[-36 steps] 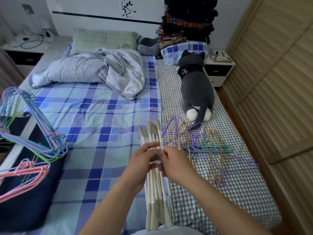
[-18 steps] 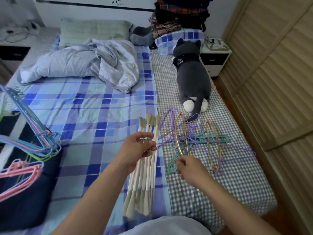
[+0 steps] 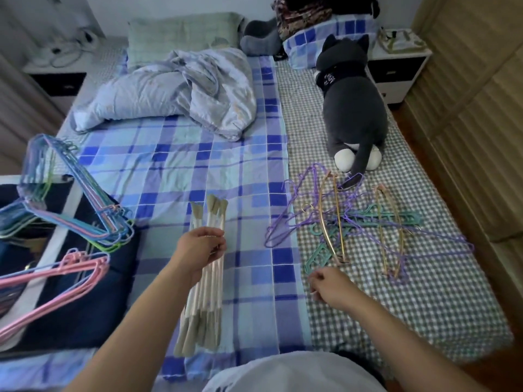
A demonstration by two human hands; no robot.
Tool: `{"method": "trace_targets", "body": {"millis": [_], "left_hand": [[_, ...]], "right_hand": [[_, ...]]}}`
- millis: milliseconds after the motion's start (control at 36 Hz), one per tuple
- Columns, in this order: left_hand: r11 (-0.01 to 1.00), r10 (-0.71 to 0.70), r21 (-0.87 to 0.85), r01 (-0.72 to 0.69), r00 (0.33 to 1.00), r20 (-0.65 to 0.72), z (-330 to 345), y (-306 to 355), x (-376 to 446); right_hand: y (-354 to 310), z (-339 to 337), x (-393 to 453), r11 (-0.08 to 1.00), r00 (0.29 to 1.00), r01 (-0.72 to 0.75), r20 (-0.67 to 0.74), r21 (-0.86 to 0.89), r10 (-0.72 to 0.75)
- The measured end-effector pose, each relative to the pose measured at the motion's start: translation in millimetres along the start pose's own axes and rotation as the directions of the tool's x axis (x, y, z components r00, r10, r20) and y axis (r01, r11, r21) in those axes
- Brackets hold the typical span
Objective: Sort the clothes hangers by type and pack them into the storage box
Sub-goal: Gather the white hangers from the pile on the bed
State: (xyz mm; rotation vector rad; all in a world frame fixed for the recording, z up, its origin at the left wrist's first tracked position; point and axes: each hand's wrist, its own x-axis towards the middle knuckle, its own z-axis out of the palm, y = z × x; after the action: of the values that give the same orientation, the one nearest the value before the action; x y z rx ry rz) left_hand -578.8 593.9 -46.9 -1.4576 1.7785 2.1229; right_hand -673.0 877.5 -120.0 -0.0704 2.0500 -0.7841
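1. Head view: the left hand (image 3: 202,247) grips a bundle of cream padded hangers (image 3: 204,281) near its middle, held over the blue plaid bed sheet (image 3: 169,171). The bundle is fanned out, so a loose hanger could slip free on the way to the dark blue storage box (image 3: 85,306) at the left.
2. The right hand (image 3: 329,287) hangs loosely curled and holds nothing, just beside a tangled pile of purple wire hangers (image 3: 305,222), gold hangers (image 3: 328,222) and teal plastic hangers (image 3: 319,256). Pulling one would likely drag its neighbours, since hooks interlock.
3. Blue wire hangers (image 3: 70,199) and pink hangers (image 3: 56,275) already rest on the box; adding more may snag them.
4. White lettering on the plush cat (image 3: 353,108) is too small to read.
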Motion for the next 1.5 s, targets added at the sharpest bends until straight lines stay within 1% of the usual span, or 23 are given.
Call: {"method": "trace_targets", "body": {"millis": [83, 167, 250, 306, 361, 444, 528, 583, 694, 750, 861, 1000, 1139, 1222, 1250, 1306, 1389, 1444, 1500], "left_hand": [[0.994, 0.049, -0.091, -0.052, 0.998, -0.039, -4.5, 17.0, -8.6], [0.979, 0.087, -0.175, -0.102, 0.992, -0.092, -9.9, 37.1, -19.0], [0.958, 0.118, -0.247, -0.147, 0.985, -0.129, -11.9, 49.2, -27.2], [0.944, 0.131, -0.286, -0.166, 0.982, -0.140, -8.4, 52.2, -32.5], [0.930, 0.145, -0.317, -0.188, 0.977, -0.155, -3.2, 52.0, -35.9], [0.908, 0.147, -0.366, -0.205, 0.973, -0.181, 4.6, 49.6, -37.1], [0.875, 0.113, -0.444, -0.193, 0.973, -0.201, 11.6, 48.0, -35.0], [0.864, 0.093, -0.471, -0.180, 0.975, -0.200, 17.4, 46.9, -34.6], [0.850, 0.070, -0.505, -0.152, 0.982, -0.177, 27.1, 44.0, -34.1], [0.844, 0.059, -0.517, -0.144, 0.982, -0.177, 28.6, 42.7, -32.8], [0.830, 0.052, -0.540, -0.141, 0.983, -0.177, 24.8, 41.4, -34.2], [0.822, 0.061, -0.549, -0.150, 0.982, -0.177, 18.2, 41.8, -39.1], [0.803, 0.046, -0.577, -0.149, 0.981, -0.190, 18.2, 36.7, -41.8], [0.795, 0.024, -0.589, -0.146, 0.978, -0.209, 21.1, 35.2, -43.7], [0.793, 0.020, -0.592, -0.146, 0.977, -0.214, 21.7, 35.1, -43.7], [0.788, 0.014, -0.597, -0.148, 0.975, -0.222, 22.5, 35.1, -43.8], [0.782, 0.003, -0.605, -0.148, 0.972, -0.234, 23.2, 35.5, -44.0], [0.779, -0.001, -0.609, -0.147, 0.972, -0.235, 23.3, 35.7, -43.5], [0.781, -0.002, -0.608, -0.144, 0.972, -0.233, 22.5, 35.3, -42.4]], "right_hand": [[-17.7, 26.0, 3.4, 0.999, 0.993, 0.044, 0.107, 0.018, -0.045], [-29.9, 64.9, 0.0, 0.994, 0.962, 0.111, 0.250, 0.004, -0.108], [-33.6, 97.0, -3.2, 0.992, 0.927, 0.089, 0.356, 0.093, -0.117], [-35.5, 103.2, -6.4, 0.977, 0.931, 0.036, 0.348, 0.210, -0.109], [-35.7, 97.9, -7.3, 0.955, 0.950, 0.035, 0.286, 0.295, -0.123], [-27.5, 82.6, -5.3, 0.927, 0.968, 0.063, 0.202, 0.369, -0.146], [-21.7, 72.0, -6.9, 0.907, 0.981, 0.074, 0.133, 0.414, -0.141], [-19.1, 70.1, -9.3, 0.893, 0.982, 0.051, 0.142, 0.446, -0.127], [-14.3, 74.3, -13.7, 0.886, 0.965, -0.036, 0.247, 0.463, -0.090], [-12.1, 77.1, -13.9, 0.877, 0.957, -0.053, 0.275, 0.477, -0.092], [-14.7, 76.4, -15.2, 0.889, 0.961, -0.019, 0.255, 0.458, -0.111], [-12.8, 66.8, -12.2, 0.917, 0.981, 0.068, 0.142, 0.394, -0.133], [-7.8, 61.9, -6.3, 0.918, 0.988, 0.115, 0.055, 0.380, -0.147], [-5.0, 62.3, -2.7, 0.934, 0.986, 0.161, -0.008, 0.318, -0.168], [-4.8, 63.0, -2.0, 0.940, 0.981, 0.195, -0.033, 0.281, -0.193], [-3.3, 64.2, -0.6, 0.943, 0.954, 0.299, -0.073, 0.149, -0.291], [0.6, 64.4, 1.6, 0.891, 0.892, 0.441, -0.059, -0.106, -0.448], [1.3, 64.4, 1.3, 0.864, 0.874, 0.471, -0.038, -0.179, -0.485], [0.7, 64.7, 1.2, 0.852, 0.866, 0.479, -0.044, -0.212, -0.498]]}}
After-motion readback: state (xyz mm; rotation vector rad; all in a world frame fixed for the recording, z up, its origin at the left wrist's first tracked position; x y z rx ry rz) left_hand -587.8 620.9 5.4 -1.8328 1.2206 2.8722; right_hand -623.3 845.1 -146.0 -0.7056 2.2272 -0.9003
